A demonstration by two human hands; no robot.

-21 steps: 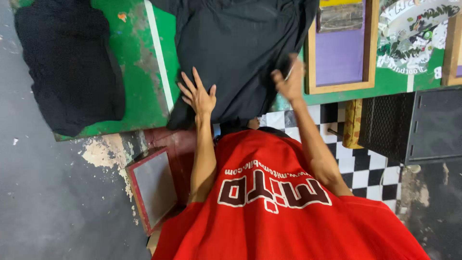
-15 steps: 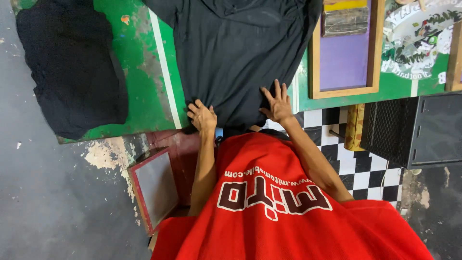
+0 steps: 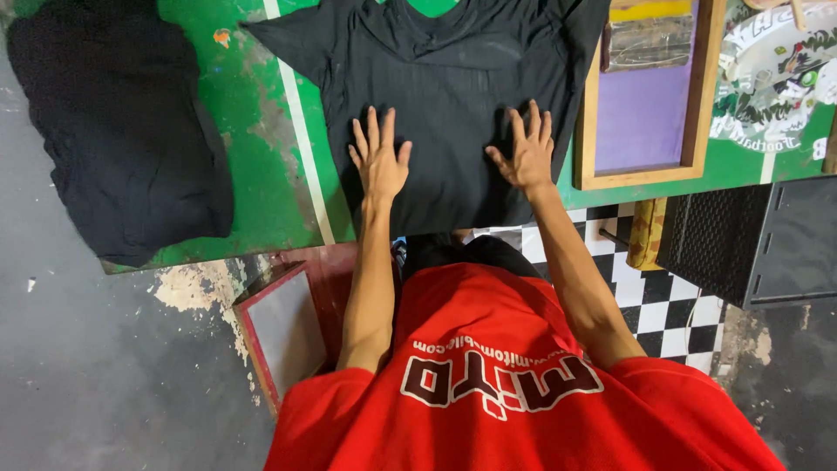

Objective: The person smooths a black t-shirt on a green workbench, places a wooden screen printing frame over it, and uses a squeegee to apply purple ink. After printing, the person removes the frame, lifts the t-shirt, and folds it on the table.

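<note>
My left hand [image 3: 380, 161] and right hand [image 3: 526, 155] flat, fingers spread, on near half of shirt [image 3: 449, 78]; shirt's length runs far, collar farthest; hands level, equally near

You stand in a screen-printing workshop. A black T-shirt [image 3: 453, 105] lies flat on a paint-worn green bench [image 3: 261, 174], beside a wooden-framed printing screen [image 3: 645, 113]. A pile of black garments [image 3: 113, 131] sits on the bench too, above a rough concrete floor [image 3: 96, 384].
</note>
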